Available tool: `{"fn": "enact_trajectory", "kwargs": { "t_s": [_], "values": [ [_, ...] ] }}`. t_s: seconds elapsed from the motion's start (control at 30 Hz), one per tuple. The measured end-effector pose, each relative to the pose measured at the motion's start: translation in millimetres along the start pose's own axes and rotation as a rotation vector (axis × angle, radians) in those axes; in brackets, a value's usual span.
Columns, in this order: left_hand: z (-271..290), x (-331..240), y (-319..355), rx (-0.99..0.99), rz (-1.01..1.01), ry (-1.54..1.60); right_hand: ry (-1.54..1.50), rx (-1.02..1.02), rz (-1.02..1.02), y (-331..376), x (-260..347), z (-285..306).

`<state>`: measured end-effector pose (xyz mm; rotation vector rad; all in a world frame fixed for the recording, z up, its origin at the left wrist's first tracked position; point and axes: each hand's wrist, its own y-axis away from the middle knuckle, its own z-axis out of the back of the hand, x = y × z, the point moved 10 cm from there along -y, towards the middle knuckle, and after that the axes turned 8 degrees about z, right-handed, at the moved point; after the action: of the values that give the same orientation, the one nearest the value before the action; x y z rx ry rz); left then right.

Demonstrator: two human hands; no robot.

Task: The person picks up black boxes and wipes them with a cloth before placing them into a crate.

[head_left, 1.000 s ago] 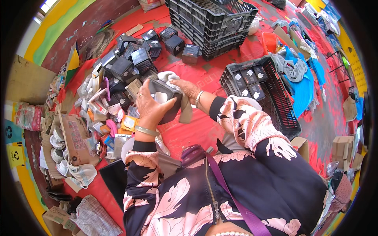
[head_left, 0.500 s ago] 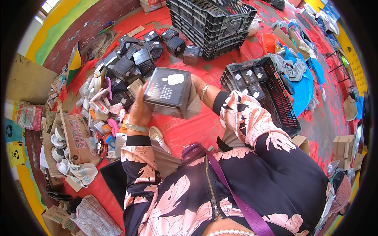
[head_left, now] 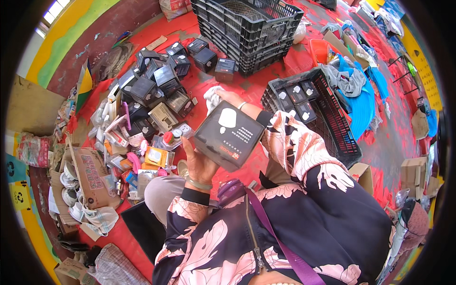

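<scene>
A black cardboard box [head_left: 230, 135] with a white picture and small print on its top is held up before me, tilted. My left hand [head_left: 200, 164] grips it from the lower left, thumb up along its side. Beyond its far edge is my right hand [head_left: 231, 98], closed on a crumpled white cloth [head_left: 213, 99]; the box hides part of that hand. Several similar black boxes [head_left: 143, 89] are heaped on the floor to the far left. More of them [head_left: 298, 93] sit in a black plastic crate [head_left: 354, 147] at my right.
Stacked black crates [head_left: 244, 35] stand at the far middle on a red floor covering [head_left: 232, 178]. Mixed small packages [head_left: 126, 142] lie at my left, beside an open carton [head_left: 92, 175]. Blue sheeting and a grey cloth [head_left: 342, 78] lie behind the right crate.
The box has moved right and nearer to me and has been turned round. My right hand has left its right side and is now beyond its far edge, with the cloth.
</scene>
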<state>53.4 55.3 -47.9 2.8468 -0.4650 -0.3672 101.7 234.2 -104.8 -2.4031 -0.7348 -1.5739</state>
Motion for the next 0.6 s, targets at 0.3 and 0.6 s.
{"fn": "enact_trajectory", "kwargs": {
  "t_s": [0.3,0.6],
  "values": [
    [33,28,8,0.117,0.006,0.013,-0.185,-0.460,-0.062,6,-19,35],
    [56,1,17,-0.037,-0.145,0.000,-0.468,-0.313,0.003,1,62,27]
  ]
}}
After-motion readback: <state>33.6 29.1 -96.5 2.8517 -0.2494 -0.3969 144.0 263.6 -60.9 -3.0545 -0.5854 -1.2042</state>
